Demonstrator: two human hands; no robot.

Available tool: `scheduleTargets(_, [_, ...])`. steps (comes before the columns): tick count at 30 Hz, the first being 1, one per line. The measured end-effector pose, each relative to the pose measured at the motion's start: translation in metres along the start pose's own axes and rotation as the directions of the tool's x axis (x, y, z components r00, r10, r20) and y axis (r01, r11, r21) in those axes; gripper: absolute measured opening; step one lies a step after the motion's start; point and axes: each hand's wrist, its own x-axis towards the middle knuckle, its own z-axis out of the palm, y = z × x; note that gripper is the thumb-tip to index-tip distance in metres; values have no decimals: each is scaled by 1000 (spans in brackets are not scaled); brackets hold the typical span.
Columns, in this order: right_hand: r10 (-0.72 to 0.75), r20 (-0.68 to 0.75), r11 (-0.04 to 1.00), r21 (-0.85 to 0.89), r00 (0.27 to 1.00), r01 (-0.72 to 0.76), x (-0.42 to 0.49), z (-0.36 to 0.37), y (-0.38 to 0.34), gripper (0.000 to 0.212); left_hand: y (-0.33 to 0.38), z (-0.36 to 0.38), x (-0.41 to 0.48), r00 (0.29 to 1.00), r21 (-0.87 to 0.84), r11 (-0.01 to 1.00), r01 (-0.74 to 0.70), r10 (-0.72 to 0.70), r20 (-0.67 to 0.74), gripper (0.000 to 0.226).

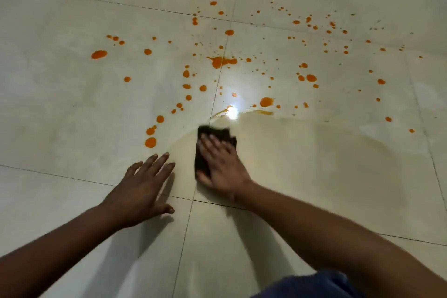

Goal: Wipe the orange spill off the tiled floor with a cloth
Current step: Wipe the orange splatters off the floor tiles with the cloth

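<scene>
Orange drops and splashes of the spill [221, 61] are scattered over the pale tiled floor [72, 109], from the far left to the far right. My right hand [221, 164] lies flat on a dark folded cloth [212, 132] and presses it to the floor just below a bright light reflection. A wet, faintly yellow smear [302, 138] arcs to the right of the cloth. My left hand [142, 186] rests flat on the floor left of the cloth, fingers spread, holding nothing.
Dark grout lines [210, 113] cross the floor near both hands. A bright reflection of a lamp [232, 112] glares just beyond the cloth. Blue fabric of my clothing [314, 285] shows at the bottom right.
</scene>
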Motion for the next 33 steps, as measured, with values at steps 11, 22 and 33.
scheduleTargets(11, [-178, 85, 973, -136, 980, 189, 100, -13, -19, 80, -137, -8, 2, 969, -20, 973, 229, -230, -90, 120])
scheduleTargets(22, [-187, 37, 981, -40, 982, 188, 131, 14, -91, 81, -169, 41, 12, 929, -137, 957, 257, -284, -236, 76])
scheduleTargets(33, [-254, 74, 965, -48, 964, 258, 106, 35, -141, 80, -170, 46, 10, 927, -109, 963, 247, -267, -263, 73])
